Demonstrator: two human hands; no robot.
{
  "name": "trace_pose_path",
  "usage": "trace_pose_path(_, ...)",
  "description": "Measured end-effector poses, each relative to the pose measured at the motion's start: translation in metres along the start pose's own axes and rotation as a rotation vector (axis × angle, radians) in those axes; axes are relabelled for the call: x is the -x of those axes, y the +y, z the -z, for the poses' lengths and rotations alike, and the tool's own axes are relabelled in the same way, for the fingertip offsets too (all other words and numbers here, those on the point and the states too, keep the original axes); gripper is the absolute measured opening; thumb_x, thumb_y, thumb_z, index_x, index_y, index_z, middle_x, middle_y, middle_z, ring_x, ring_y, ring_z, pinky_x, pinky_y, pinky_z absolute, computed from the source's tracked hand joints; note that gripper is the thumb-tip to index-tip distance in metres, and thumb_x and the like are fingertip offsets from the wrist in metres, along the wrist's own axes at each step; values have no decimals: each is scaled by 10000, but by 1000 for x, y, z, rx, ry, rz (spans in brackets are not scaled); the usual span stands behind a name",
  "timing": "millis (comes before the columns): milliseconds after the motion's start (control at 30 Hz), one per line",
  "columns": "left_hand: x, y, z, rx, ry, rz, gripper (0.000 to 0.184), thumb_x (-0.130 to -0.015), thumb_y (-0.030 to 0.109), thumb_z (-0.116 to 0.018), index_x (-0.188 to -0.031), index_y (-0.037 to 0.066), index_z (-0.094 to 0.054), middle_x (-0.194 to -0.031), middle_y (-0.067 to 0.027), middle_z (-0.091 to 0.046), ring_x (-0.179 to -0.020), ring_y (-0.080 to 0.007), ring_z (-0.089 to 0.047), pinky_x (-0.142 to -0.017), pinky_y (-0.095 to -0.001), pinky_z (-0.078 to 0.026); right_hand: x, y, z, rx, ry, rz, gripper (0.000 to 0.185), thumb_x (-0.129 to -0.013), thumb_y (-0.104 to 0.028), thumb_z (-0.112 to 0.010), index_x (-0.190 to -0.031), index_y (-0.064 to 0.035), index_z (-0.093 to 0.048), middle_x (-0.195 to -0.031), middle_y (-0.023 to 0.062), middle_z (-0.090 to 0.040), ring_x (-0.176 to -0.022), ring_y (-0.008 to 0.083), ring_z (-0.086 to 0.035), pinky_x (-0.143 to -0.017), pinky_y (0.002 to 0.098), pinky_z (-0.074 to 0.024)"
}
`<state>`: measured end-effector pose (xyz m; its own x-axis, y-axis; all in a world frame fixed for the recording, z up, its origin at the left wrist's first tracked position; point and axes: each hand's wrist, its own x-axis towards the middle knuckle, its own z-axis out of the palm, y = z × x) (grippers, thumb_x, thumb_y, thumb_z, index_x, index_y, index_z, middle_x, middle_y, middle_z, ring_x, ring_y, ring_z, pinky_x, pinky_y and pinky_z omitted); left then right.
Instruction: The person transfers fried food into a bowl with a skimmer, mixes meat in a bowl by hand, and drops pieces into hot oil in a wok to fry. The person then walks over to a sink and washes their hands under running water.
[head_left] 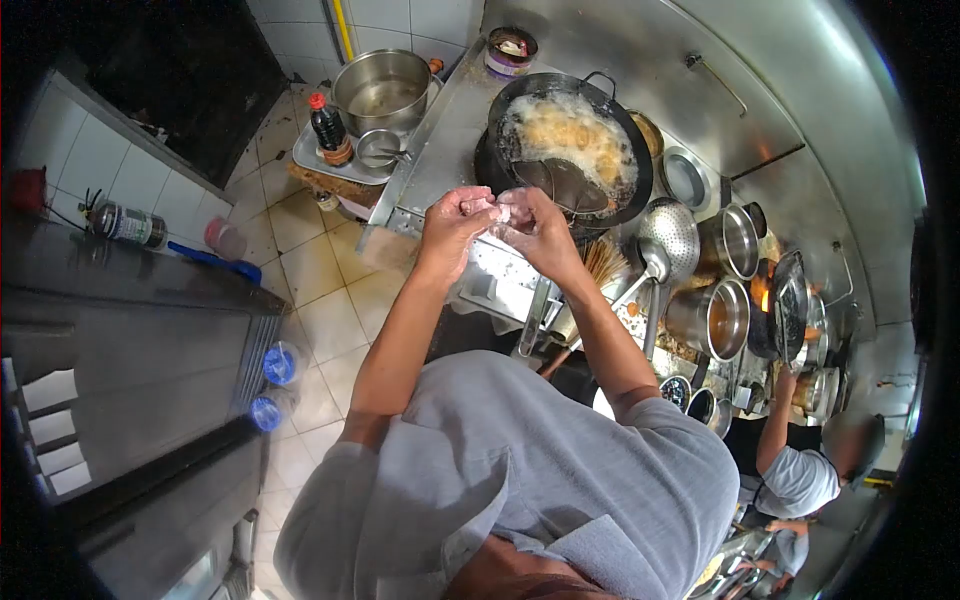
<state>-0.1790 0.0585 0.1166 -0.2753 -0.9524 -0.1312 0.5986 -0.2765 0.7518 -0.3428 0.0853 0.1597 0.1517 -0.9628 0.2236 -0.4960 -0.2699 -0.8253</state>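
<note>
My left hand [456, 228] and my right hand [537, 232] are raised close together in front of the near edge of a black wok [489, 160]. Fingers of both curl around something small, pale and pinkish [506, 213] between them; what it is I cannot make out. The fingers look dusted with white. Bubbling oil with golden pieces [570, 128] fills much of the wok, and a dark mesh strainer [560, 184] rests at its near side.
A perforated ladle [669, 238], a bamboo brush [603, 262] and metal pots [708, 318] stand right of the wok. A tray [303, 151] holds a red-capped bottle [328, 130] and a large pot [381, 88]. Another person [800, 480] works at a wok at the right.
</note>
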Motion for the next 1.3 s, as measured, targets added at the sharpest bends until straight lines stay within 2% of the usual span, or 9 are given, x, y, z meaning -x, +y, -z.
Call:
trace_pose_path(167,-3,4,6,13,49,74,297,-805,-51,-661,-1087,-7,-580,-1033,-119,-633,-918,-187,-637,-795,-299,-526,-2,14,4,-247,89,-119,150,-862,-84,-602,-999,-24,-596,-807,17,-571,-696,145,-548,-670,277,-474)
trace_pose_path(233,-7,8,10,185,103,119,267,-814,-39,-621,-1076,-4,-585,-958,-109,-625,-849,-180,-628,-776,-296,-520,-10,17,15,-1060,107,-606,117,-913,-156,-528,-917,-52,-581,-731,11,-516,-656,168,-535,-657,311,-504)
trace_pose_path(367,-17,0,28,497,3,260,304,-809,-23,-578,-1112,-24,-562,-903,-100,-605,-780,-183,-600,-760,-292,-512,-6,29,20,-1481,55,-459,193,-961,-208,-442,-865,-74,-543,-718,35,-478,-640,174,-522,-650,369,-548)
trace_pose_path(533,-33,-16,50,734,-189,315,354,-806,-14,-543,-1152,-82,-514,-905,-97,-586,-747,-188,-570,-606,-236,-498,-13,49,18,-1490,89,-571,160,-925,-97,-568,-1043,10,-585,-1241,240,-579,-862,223,-629,-754,302,-554)
trace_pose_path(767,-35,-3,43,822,220,339,136,-841,56,-580,-947,-28,-564,-808,-87,-560,-603,-119,-517,-371,-161,-320,-25,79,10,-1430,89,-568,208,-931,-212,-615,-1025,-35,-557,-909,122,-630,-649,135,-553,-519,230,-468)
trace_pose_path(867,-23,2,45,813,146,334,179,-907,188,-605,-789,66,-552,-659,-36,-527,-454,-87,-449,-314,-191,-275,-38,51,17,-1232,25,-717,382,-905,-441,-630,-760,-151,-426,-626,-8,-470,-473,79,-384,-397,231,-257)
trace_pose_path(1100,-1,26,47,583,228,206,421,-950,368,-561,-595,181,-432,-429,50,-315,-310,-78,-263,-293,-232,-179,-90,71,11,-586,25,-552,459,-951,-438,-558,-632,-128,-443,-514,-14,-401,-445,86,-389,-391,275,-274)
trace_pose_path(1233,6,29,55,478,345,178,460,-940,422,-558,-592,174,-388,-431,46,-269,-308,-94,-213,-293,-247,-171,-129,116,7,409,27,67,553,-968,-428,-508,-642,11,-587,-601,191,-612,-539,376,-572,-541,464,-428)
trace_pose_path(1300,12,32,58,446,336,146,445,-941,408,-555,-603,166,-394,-463,36,-299,-335,-94,-248,-310,-244,-198,-152,124,8,525,-187,6,537,-975,-477,-436,-880,14,-631,-812,251,-662,-762,486,-611,-704,527,-466)
